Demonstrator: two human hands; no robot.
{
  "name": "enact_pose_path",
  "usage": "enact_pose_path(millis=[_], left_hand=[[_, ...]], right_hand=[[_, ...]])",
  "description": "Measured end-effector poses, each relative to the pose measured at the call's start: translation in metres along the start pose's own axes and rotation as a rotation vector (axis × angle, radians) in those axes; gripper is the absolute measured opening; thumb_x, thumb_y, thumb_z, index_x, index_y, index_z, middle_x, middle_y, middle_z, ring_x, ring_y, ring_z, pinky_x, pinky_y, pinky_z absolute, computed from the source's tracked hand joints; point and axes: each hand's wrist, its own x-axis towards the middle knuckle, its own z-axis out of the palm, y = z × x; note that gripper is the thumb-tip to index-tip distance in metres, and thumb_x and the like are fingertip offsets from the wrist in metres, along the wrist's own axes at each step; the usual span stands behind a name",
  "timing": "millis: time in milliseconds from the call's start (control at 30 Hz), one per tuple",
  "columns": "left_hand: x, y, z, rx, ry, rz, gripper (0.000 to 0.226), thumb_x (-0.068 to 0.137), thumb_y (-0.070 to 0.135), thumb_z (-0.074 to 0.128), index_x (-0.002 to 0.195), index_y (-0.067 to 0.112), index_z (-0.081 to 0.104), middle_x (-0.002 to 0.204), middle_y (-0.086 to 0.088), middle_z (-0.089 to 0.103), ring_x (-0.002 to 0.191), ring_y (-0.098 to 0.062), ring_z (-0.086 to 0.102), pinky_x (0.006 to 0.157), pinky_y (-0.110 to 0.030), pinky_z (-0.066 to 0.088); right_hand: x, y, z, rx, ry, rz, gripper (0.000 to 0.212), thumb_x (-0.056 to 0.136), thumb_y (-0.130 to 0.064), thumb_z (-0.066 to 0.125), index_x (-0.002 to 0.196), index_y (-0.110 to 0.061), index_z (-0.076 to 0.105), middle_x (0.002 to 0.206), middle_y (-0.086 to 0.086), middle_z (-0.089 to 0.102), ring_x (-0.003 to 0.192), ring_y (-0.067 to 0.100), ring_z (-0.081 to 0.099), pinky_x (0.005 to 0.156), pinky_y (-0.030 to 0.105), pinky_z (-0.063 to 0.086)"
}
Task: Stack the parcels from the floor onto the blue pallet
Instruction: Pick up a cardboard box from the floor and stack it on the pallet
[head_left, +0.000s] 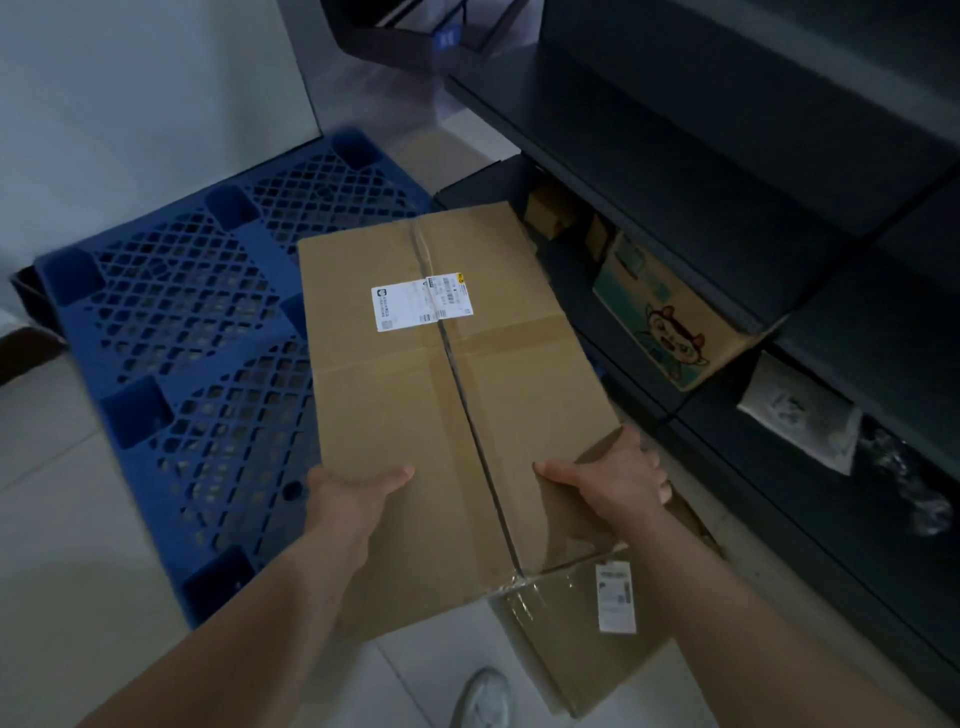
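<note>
I hold a large brown cardboard parcel (447, 395) with a white label in both hands, above the floor and partly over the right edge of the blue pallet (197, 332). My left hand (353, 499) grips its left side, thumb on top. Gripping the right side is my right hand (613, 483), its fingers curled over the edge. Under the near right corner lies a second, smaller parcel (582, 623) with a white label, on the floor. The pallet's lattice top is bare.
Dark metal shelving (727, 156) runs along the right, holding a printed cardboard box (670, 322), small boxes and a white bag (800, 415). A white wall stands behind the pallet. My shoe (485, 696) shows on the pale tiled floor at the bottom.
</note>
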Motion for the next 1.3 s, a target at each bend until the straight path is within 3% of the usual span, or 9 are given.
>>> enact_pose_path(millis=[200,333,600,900,1033,1300], left_hand=[[0.063,0.040,0.042,-0.014,-0.004,0.015,0.101,0.066,0.036,0.087,0.145,0.012,0.029,0.144,-0.010,0.044,0.130,-0.031,0.043,0.108,-0.042,0.037],[0.105,0.060,0.066,-0.071,0.016,-0.013,0.107,0.061,0.037,0.089,0.146,0.012,0.028,0.142,-0.007,0.045,0.130,-0.031,0.043,0.111,-0.047,0.034],[0.180,0.084,0.118,-0.077,-0.007,-0.043,0.094,0.070,0.024,0.085,0.143,0.011,0.029,0.139,-0.008,0.047,0.127,-0.031,0.045,0.106,-0.042,0.035],[0.254,0.069,0.191,-0.084,0.031,-0.068,0.093,0.067,0.030,0.087,0.140,0.012,0.034,0.135,-0.007,0.050,0.121,-0.029,0.049,0.102,-0.040,0.039],[0.279,0.053,0.218,-0.135,0.026,-0.112,0.089,0.064,0.031,0.089,0.134,0.015,0.037,0.124,-0.005,0.054,0.102,-0.023,0.051,0.102,-0.042,0.043],[0.303,0.036,0.260,-0.116,0.041,-0.133,0.094,0.066,0.036,0.087,0.137,0.015,0.029,0.124,-0.005,0.052,0.101,-0.022,0.051,0.102,-0.044,0.045]], right_hand=[[0.081,-0.047,0.008,-0.028,-0.021,-0.026,0.126,0.055,-0.064,0.082,0.149,-0.017,0.013,0.148,0.020,0.029,0.135,0.038,0.029,0.111,0.047,0.021],[0.129,-0.072,0.016,-0.045,-0.028,-0.021,0.126,0.056,-0.062,0.083,0.150,-0.016,0.013,0.149,0.020,0.029,0.137,0.039,0.027,0.113,0.049,0.019],[0.226,-0.100,0.047,-0.059,-0.047,0.004,0.127,0.053,-0.061,0.085,0.150,-0.018,0.014,0.150,0.018,0.028,0.139,0.037,0.026,0.115,0.050,0.016],[0.334,-0.095,0.080,-0.072,-0.070,-0.023,0.132,0.053,-0.062,0.085,0.153,-0.021,0.009,0.154,0.017,0.023,0.141,0.036,0.022,0.117,0.050,0.014],[0.376,-0.091,0.094,-0.087,-0.053,-0.077,0.131,0.053,-0.060,0.085,0.153,-0.021,0.010,0.153,0.016,0.024,0.141,0.036,0.022,0.117,0.050,0.014],[0.427,-0.070,0.108,-0.041,-0.103,-0.116,0.131,0.055,-0.058,0.086,0.153,-0.027,0.005,0.154,0.013,0.021,0.141,0.033,0.022,0.116,0.049,0.013]])
